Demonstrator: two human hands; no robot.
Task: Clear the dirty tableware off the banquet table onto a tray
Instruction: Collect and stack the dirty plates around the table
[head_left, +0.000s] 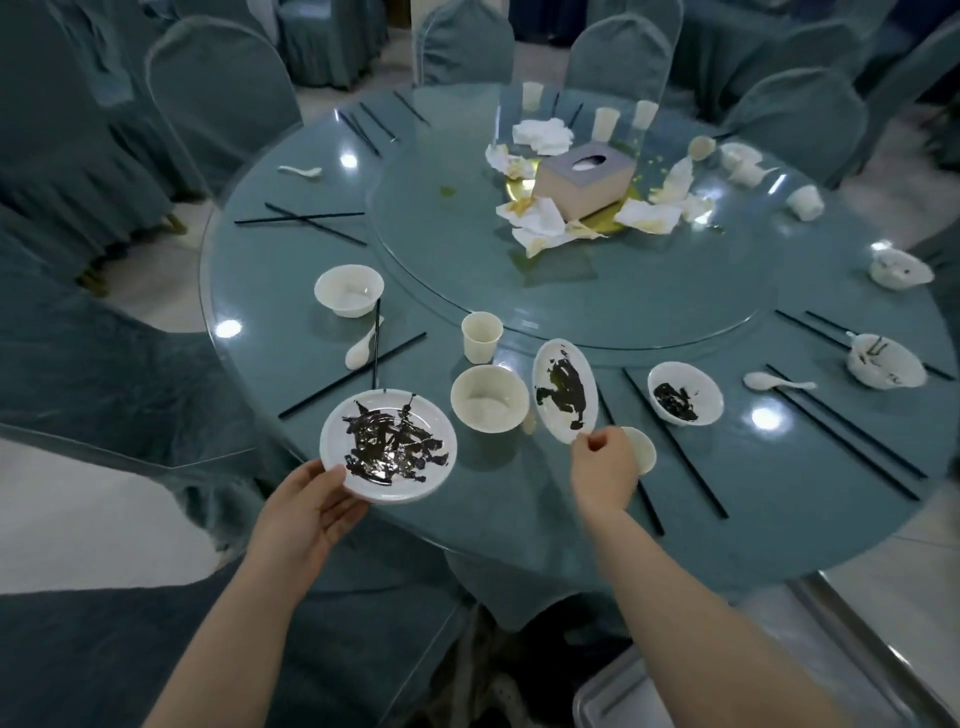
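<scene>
My left hand (311, 512) holds a white plate (388, 446) smeared with dark sauce by its near rim, level above the table's near edge. My right hand (602, 470) pinches the near rim of a second sauce-smeared plate (564, 389) and tilts it up off the round glass-topped table (519, 499). Between the two plates stands an empty white bowl (489, 397), with a paper cup (481, 336) just behind it. A bowl with dark residue (684, 392) sits right of the tilted plate. A metal tray (639, 691) shows at the bottom right, below the table.
Several black chopsticks (831, 436), white spoons (363, 345) and more bowls (348, 290) lie round the table rim. The turntable (457, 249) carries a tissue box (584, 184), crumpled napkins and cups. Covered chairs (218, 98) ring the table.
</scene>
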